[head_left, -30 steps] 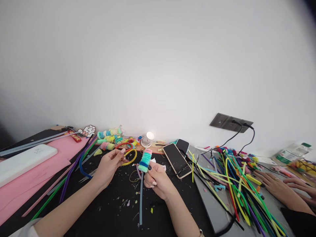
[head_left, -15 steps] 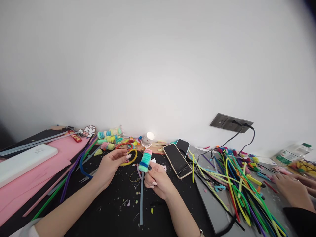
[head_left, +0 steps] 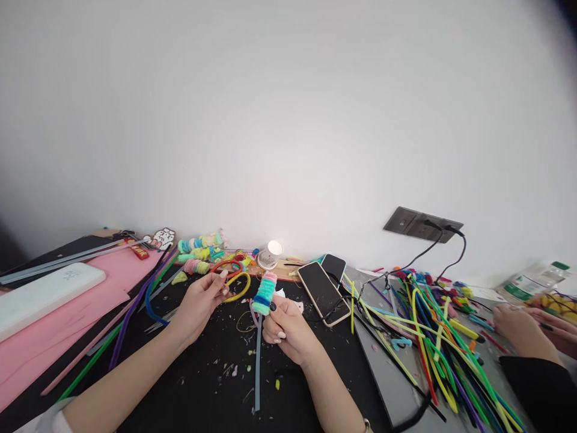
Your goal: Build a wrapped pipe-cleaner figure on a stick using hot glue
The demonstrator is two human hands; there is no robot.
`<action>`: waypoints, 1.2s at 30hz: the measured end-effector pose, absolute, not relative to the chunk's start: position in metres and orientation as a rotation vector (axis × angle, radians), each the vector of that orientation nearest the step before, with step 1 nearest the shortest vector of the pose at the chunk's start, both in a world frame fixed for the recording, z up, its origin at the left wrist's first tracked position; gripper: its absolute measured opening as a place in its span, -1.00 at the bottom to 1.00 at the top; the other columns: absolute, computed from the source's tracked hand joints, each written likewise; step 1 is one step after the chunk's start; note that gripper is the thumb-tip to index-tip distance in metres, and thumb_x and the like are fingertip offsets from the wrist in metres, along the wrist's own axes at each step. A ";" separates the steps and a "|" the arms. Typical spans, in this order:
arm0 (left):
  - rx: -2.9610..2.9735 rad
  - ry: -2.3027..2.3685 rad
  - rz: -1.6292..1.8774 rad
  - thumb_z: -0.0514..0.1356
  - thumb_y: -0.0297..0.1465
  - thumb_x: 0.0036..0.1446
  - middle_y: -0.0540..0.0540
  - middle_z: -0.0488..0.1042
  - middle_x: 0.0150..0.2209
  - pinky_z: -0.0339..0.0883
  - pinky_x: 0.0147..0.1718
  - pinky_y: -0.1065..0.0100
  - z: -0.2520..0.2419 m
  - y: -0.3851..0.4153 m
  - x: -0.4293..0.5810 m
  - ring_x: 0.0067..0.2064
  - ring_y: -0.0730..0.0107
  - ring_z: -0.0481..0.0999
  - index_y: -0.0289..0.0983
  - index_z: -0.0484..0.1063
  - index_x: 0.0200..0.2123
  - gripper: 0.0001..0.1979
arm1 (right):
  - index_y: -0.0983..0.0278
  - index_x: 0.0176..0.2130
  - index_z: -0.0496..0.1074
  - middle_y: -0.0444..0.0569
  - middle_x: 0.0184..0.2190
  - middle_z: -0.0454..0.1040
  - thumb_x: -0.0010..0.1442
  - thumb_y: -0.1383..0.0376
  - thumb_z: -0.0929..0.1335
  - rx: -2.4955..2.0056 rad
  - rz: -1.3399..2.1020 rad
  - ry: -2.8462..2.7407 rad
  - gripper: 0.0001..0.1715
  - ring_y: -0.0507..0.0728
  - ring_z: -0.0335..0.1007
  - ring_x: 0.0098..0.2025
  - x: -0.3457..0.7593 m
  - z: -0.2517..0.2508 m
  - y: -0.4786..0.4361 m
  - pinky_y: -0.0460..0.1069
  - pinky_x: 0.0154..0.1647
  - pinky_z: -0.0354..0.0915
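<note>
My right hand [head_left: 286,329] is closed around a translucent glue stick [head_left: 258,379]. Fuzzy pipe cleaner coils [head_left: 264,293] in pink, mint, teal and blue wrap its upper end, and my thumb presses by the lowest blue turns. The stick hangs almost upright below my fingers. My left hand [head_left: 201,304] is pinched, thumb against fingertips, just left of the stick. Whatever lies in that pinch is too small or hidden to make out. Behind those fingertips are a yellow ring [head_left: 243,291] and a red ring [head_left: 228,263], partly covered by the hand.
Two phones, the nearer one [head_left: 323,293] pale-edged, lie right of centre. Loose pipe cleaners [head_left: 433,343] and black cables cover the grey board. Finished coils [head_left: 198,243], a paper cup [head_left: 270,255] and a white case [head_left: 49,300] sit leftward. A co-worker's hands [head_left: 525,331] are far right.
My left hand's fingertips have drawn slightly left and up, baring more of the yellow ring. My right hand and the glue stick hold still. The co-worker's hands have shifted a little.
</note>
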State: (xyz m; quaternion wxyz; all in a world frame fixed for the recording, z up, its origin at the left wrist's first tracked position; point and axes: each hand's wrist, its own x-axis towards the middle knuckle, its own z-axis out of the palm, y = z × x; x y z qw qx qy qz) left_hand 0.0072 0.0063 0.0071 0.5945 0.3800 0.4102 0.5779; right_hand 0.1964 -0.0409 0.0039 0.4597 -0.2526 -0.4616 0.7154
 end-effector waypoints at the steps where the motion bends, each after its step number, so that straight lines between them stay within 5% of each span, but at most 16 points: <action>1: 0.877 0.952 1.343 0.42 -0.03 -0.17 0.05 0.29 -0.58 0.43 -0.32 0.31 0.008 0.006 0.007 -0.47 0.41 0.34 -0.24 0.34 -0.63 -0.54 | 0.21 -0.38 0.27 -0.37 -0.79 0.03 0.15 0.04 0.44 -0.616 1.766 -1.136 -0.63 -0.08 -0.31 -0.71 0.196 0.004 -0.041 -0.07 -0.62 -0.25; 9: 0.773 0.886 1.312 0.37 -0.06 -0.06 0.06 0.35 -0.53 0.46 -0.32 0.32 0.014 0.002 0.009 -0.43 0.42 0.38 -0.27 0.36 -0.55 -0.58 | 0.23 -0.39 0.28 -0.37 -0.78 0.05 0.16 0.07 0.45 -0.563 1.794 -1.103 -0.63 -0.09 -0.31 -0.72 0.196 0.002 -0.040 -0.08 -0.64 -0.25; 16: 0.731 0.903 1.251 0.30 -0.20 0.11 -0.11 0.59 -0.34 0.49 -0.26 0.28 0.005 0.005 0.007 -0.35 0.34 0.56 -0.29 0.46 -0.41 -0.74 | 0.23 -0.37 0.29 -0.38 -0.79 0.06 0.14 0.04 0.46 -0.583 1.790 -1.124 -0.62 -0.09 -0.30 -0.73 0.196 0.001 -0.040 -0.08 -0.65 -0.24; 20: 0.766 0.926 1.232 0.37 -0.26 0.04 -0.14 0.61 -0.28 0.49 -0.19 0.32 0.004 0.007 0.008 -0.27 0.33 0.58 -0.29 0.50 -0.39 -0.79 | 0.23 -0.36 0.29 -0.38 -0.78 0.06 0.13 0.04 0.46 -0.589 1.790 -1.127 -0.61 -0.09 -0.30 -0.72 0.196 0.002 -0.040 -0.09 -0.64 -0.23; 27: 0.893 0.986 1.226 0.49 -0.26 -0.23 0.04 0.39 -0.58 0.46 -0.25 0.33 0.003 0.008 0.007 -0.43 0.41 0.46 -0.26 0.35 -0.65 -0.63 | 0.25 -0.33 0.32 -0.37 -0.77 0.07 0.19 0.06 0.44 -0.534 1.819 -1.117 -0.65 -0.09 -0.31 -0.72 0.197 -0.001 -0.039 -0.11 -0.65 -0.24; 36: 0.970 1.046 1.194 0.46 -0.24 -0.19 0.04 0.42 -0.61 0.35 -0.39 0.42 0.006 0.007 0.006 -0.49 0.46 0.37 -0.25 0.35 -0.62 -0.65 | 0.25 -0.33 0.33 -0.37 -0.77 0.07 0.19 0.06 0.44 -0.514 1.820 -1.122 -0.65 -0.09 -0.30 -0.72 0.196 -0.002 -0.039 -0.12 -0.66 -0.22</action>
